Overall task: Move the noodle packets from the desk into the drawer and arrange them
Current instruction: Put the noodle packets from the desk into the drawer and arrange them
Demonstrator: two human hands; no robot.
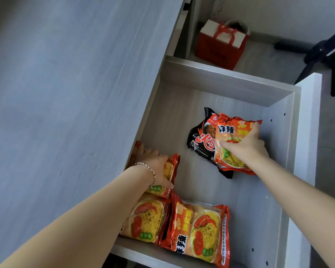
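The open drawer [217, 80] holds several noodle packets. My right hand [247, 147] grips an orange packet [227, 132] that lies over a black packet [202, 138] near the drawer's right side. My left hand [155, 167], with a bracelet on the wrist, holds another orange packet [171, 167] at the drawer's left side, partly under the desk edge. Two more orange packets [145, 219] [201, 229] lie side by side at the drawer's near end.
The grey desk top [66, 93] fills the left of the view and overhangs the drawer's left edge. On the floor beyond stand a red and white gift bag [220, 43] and a black chair base [327, 55]. Bare drawer floor [174, 113] shows at the far left.
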